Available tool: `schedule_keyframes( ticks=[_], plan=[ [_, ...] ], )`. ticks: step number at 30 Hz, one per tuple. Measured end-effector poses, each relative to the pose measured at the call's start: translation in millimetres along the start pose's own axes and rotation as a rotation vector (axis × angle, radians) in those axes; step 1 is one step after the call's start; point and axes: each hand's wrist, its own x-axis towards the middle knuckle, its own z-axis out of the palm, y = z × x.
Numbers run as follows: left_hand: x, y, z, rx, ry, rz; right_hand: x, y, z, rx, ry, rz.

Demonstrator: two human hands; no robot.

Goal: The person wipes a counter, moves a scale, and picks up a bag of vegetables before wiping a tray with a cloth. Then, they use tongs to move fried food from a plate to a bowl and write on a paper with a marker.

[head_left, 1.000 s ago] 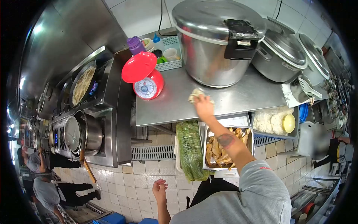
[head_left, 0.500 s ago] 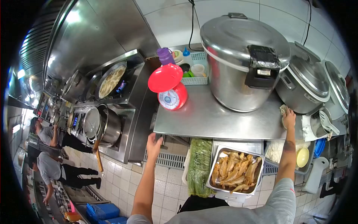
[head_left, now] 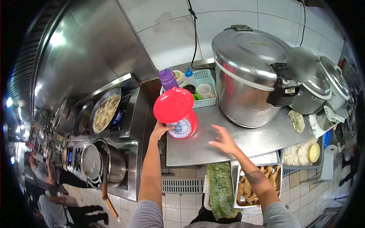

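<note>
A red kitchen scale (head_left: 188,131) with a round dial and a tilted red pan (head_left: 173,105) stands at the left end of the steel table (head_left: 213,142). My left hand (head_left: 159,130) grips its left side just under the pan, thumb at the dial and the other fingers partly hidden behind. To the right of the scale, my right hand (head_left: 224,140) hovers over the table with its fingers apart and nothing in it. A crumpled pale cloth (head_left: 296,121) lies on the table near the pots at the right.
A large rice cooker (head_left: 247,91) stands behind my right hand. Beside it sits a basket (head_left: 207,102) with a purple bottle (head_left: 168,79). Below the table are a tray of fried pieces (head_left: 247,192) and a rice tub (head_left: 298,154). Lit burners and a frying pan (head_left: 107,113) are left.
My right hand has let go of the cloth and moved left toward the scale. My left hand has risen from the table edge and taken hold of the scale. The view has shifted.
</note>
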Motion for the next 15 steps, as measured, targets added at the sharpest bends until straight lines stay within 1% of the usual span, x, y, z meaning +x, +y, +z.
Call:
schedule_keyframes(
  ticks=[1,2,4,6,7,11,13,15],
  plan=[
    [11,-14,-8,-0.007,-0.046,-0.040,19,-4,21,0.035,-0.020,0.047],
    [18,-23,-14,-0.013,-0.090,-0.079,42,8,42,0.022,0.013,0.042],
    [17,-20,-14,-0.089,-0.157,-0.092,82,33,77,-0.026,0.086,0.024],
    [15,-21,-13,-0.135,-0.200,-0.100,109,45,101,-0.098,0.164,0.001],
    [15,-25,-10,-0.172,-0.190,-0.104,118,45,111,-0.085,0.203,-0.030],
    [8,-42,-1,-0.238,-0.077,0.006,124,44,130,0.034,0.323,-0.006],
    [-3,-40,4,-0.255,-0.084,0.023,115,44,133,0.073,0.348,-0.025],
    [-15,-39,10,-0.267,-0.087,0.049,102,41,133,0.049,0.367,-0.036]
  ],
)
